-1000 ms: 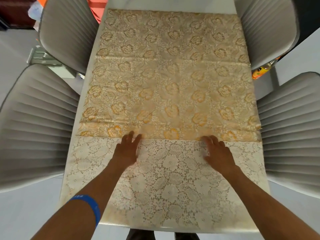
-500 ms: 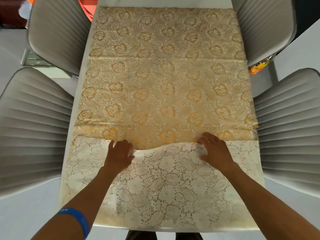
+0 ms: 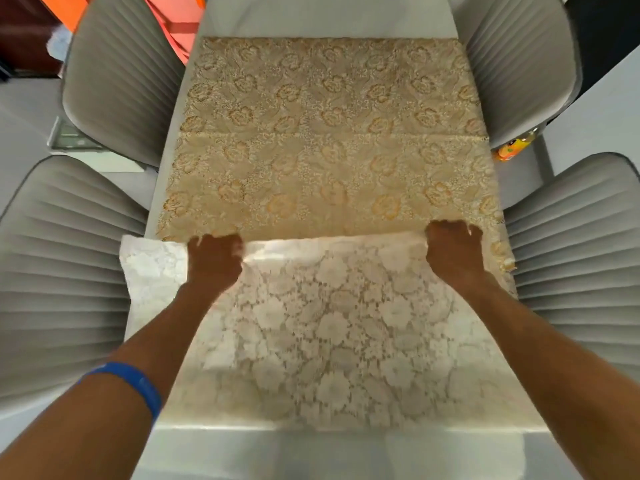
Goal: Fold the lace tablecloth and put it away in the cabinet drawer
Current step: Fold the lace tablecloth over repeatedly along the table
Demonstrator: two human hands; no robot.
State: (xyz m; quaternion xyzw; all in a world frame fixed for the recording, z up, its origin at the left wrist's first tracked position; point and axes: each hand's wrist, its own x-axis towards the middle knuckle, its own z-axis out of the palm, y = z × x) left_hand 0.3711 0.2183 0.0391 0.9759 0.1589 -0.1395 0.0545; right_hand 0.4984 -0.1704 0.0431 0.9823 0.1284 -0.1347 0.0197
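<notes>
On the long white table between four gray chairs lies the lace tablecloth, and the left hand and right hand, set well apart, each grip the near white edge with curled fingers, lifting it up off the gold part

Both forearms are bare from the lower corners of the frame up to the hands, with no sleeves showing. The left hand and right hand carry no rings or gloves that I can make out, though they're blurred. A smooth, plain blue wristband circles the left forearm, at lower left.
</notes>
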